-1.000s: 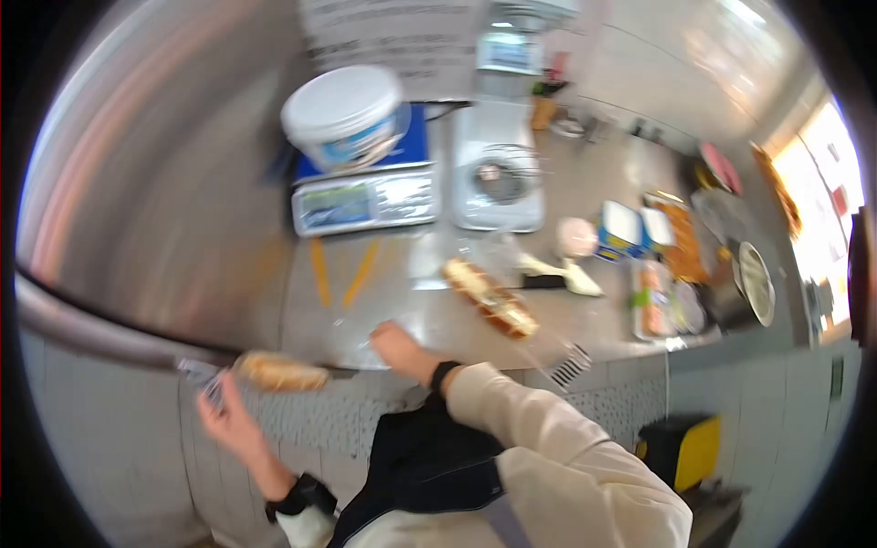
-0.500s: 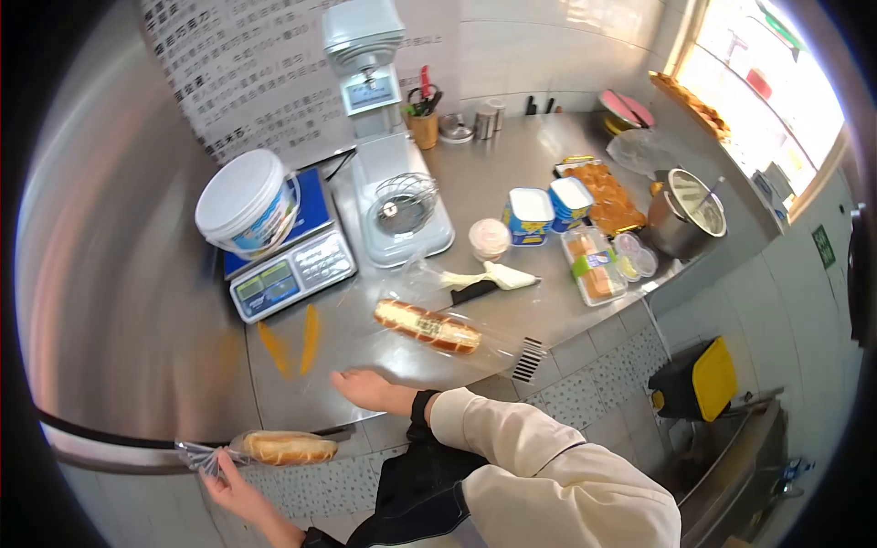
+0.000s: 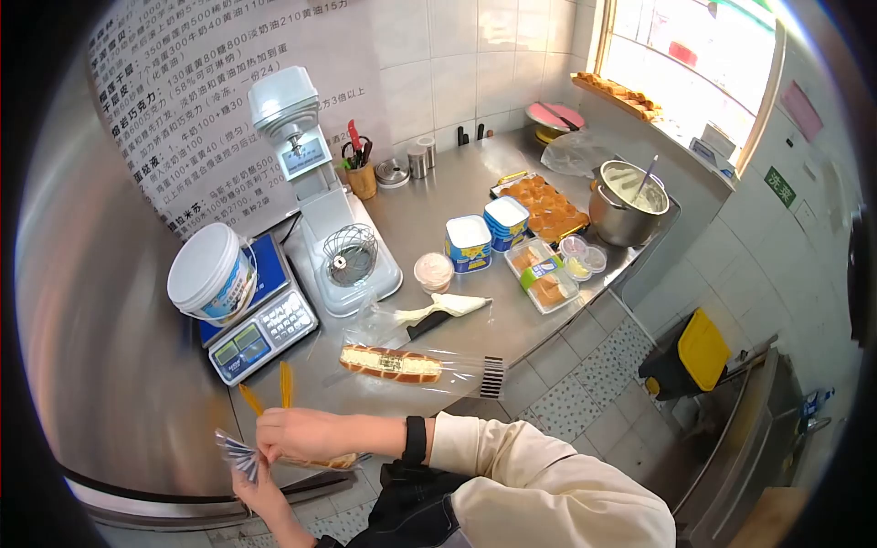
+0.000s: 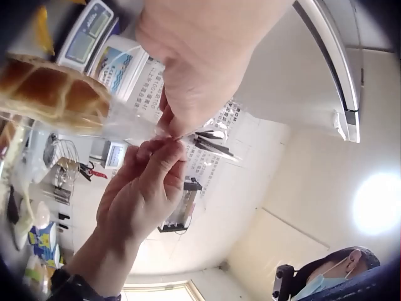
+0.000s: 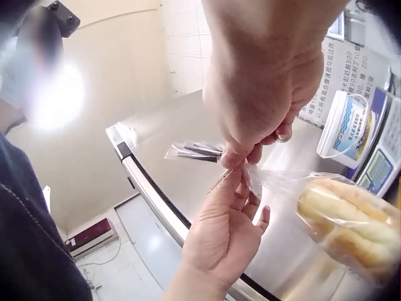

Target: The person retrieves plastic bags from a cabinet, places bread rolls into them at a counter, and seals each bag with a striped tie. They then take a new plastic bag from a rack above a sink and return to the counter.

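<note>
At left, the left hand and right hand pinch shut the bunched neck of a clear bag of bread, tying likely unfinished, then a second bread bag lies untied, a box has buns, and a pot has pale cream.

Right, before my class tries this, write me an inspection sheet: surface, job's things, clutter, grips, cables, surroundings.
Surface: steel counter, two yellow strips on it.
Job's things: bagged bread, bag neck gathered; second wrapped bread on the counter.
Clutter: bucket on scale; mixer, piping bag, blue tubs on the counter.
Grips: left hand and right hand both pinch the bag neck.
Cables: dark cable between scale and mixer.
Surroundings: printed wall sheet, window, yellow-lidded bin.
</note>
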`<control>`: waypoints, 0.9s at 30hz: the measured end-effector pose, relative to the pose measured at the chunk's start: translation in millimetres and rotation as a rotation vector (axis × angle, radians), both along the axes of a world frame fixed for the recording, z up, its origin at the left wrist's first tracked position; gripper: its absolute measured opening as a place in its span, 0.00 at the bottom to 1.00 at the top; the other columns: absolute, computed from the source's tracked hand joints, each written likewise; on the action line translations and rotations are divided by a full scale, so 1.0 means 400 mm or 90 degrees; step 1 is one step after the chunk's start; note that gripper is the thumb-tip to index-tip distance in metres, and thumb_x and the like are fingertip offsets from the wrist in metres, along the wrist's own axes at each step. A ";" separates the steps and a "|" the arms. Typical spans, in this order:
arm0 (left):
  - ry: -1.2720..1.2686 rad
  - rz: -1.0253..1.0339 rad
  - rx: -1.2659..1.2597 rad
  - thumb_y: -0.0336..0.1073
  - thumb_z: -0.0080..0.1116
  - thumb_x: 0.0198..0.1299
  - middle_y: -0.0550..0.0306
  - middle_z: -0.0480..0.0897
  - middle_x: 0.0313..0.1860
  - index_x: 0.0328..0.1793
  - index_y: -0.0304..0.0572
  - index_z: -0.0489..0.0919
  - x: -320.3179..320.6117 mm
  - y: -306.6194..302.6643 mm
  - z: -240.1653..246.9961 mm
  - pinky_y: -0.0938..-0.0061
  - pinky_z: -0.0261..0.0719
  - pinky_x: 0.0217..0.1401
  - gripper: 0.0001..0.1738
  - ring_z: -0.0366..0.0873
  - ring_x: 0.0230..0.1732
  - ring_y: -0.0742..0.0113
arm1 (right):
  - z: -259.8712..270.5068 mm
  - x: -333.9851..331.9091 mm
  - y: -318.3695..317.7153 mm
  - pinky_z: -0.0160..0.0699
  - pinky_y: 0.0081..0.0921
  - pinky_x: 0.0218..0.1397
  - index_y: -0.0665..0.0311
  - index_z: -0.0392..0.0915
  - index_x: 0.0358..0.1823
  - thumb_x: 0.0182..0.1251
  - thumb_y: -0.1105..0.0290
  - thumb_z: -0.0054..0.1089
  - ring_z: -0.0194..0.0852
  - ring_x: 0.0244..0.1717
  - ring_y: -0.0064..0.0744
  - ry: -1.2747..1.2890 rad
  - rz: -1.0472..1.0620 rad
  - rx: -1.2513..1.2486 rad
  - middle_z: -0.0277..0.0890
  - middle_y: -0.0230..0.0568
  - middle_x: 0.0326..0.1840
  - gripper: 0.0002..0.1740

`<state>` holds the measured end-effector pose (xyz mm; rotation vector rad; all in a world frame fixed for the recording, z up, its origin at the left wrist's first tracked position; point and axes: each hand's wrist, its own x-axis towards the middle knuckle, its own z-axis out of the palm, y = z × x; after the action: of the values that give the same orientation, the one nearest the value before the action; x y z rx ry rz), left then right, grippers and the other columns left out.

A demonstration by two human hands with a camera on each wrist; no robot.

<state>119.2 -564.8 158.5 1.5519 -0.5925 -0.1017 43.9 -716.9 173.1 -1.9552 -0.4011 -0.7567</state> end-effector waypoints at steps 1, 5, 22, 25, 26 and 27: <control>0.000 -0.025 -0.038 0.25 0.53 0.59 0.58 0.77 0.35 0.42 0.29 0.73 -0.004 -0.013 -0.005 0.81 0.72 0.42 0.07 0.72 0.37 0.76 | 0.002 -0.003 -0.005 0.68 0.30 0.42 0.64 0.71 0.31 0.53 0.71 0.58 0.65 0.39 0.40 -0.002 -0.004 -0.004 0.68 0.39 0.31 0.06; -0.014 -0.039 0.047 0.26 0.57 0.56 0.59 0.78 0.34 0.41 0.32 0.74 -0.011 -0.052 0.016 0.78 0.73 0.41 0.08 0.74 0.36 0.74 | 0.009 -0.016 -0.033 0.67 0.33 0.44 0.64 0.71 0.33 0.52 0.70 0.59 0.66 0.39 0.44 -0.084 -0.067 -0.037 0.68 0.42 0.34 0.09; -0.150 -0.099 -0.040 0.29 0.60 0.51 0.58 0.77 0.33 0.35 0.40 0.76 -0.027 -0.122 0.019 0.72 0.65 0.48 0.06 0.71 0.38 0.65 | 0.079 -0.058 -0.099 0.64 0.26 0.45 0.60 0.74 0.31 0.45 0.70 0.70 0.65 0.41 0.33 -0.018 -0.219 -0.085 0.69 0.35 0.36 0.13; -0.153 -0.070 -0.060 0.29 0.59 0.52 0.57 0.76 0.34 0.36 0.39 0.75 -0.027 -0.121 0.020 0.72 0.65 0.48 0.06 0.71 0.38 0.64 | 0.070 -0.050 -0.072 0.60 0.30 0.48 0.59 0.75 0.31 0.38 0.67 0.73 0.61 0.44 0.38 0.012 -0.293 -0.021 0.68 0.35 0.37 0.18; -0.154 -0.069 -0.059 0.29 0.59 0.52 0.57 0.76 0.34 0.36 0.39 0.75 -0.028 -0.121 0.022 0.72 0.65 0.48 0.06 0.71 0.38 0.64 | 0.077 -0.047 -0.060 0.60 0.29 0.46 0.59 0.74 0.30 0.36 0.66 0.74 0.61 0.43 0.37 -0.015 -0.364 -0.021 0.67 0.34 0.36 0.19; -0.155 -0.061 -0.080 0.28 0.58 0.52 0.56 0.76 0.34 0.36 0.38 0.75 -0.030 -0.122 0.024 0.72 0.65 0.48 0.06 0.71 0.39 0.64 | 0.080 -0.046 -0.054 0.60 0.29 0.44 0.58 0.73 0.29 0.33 0.66 0.75 0.61 0.42 0.36 -0.042 -0.436 -0.020 0.66 0.33 0.35 0.20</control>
<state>107.2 -613.7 168.3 1.4240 -0.8503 0.0513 25.6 -738.6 205.1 -2.1109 0.2460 -1.2473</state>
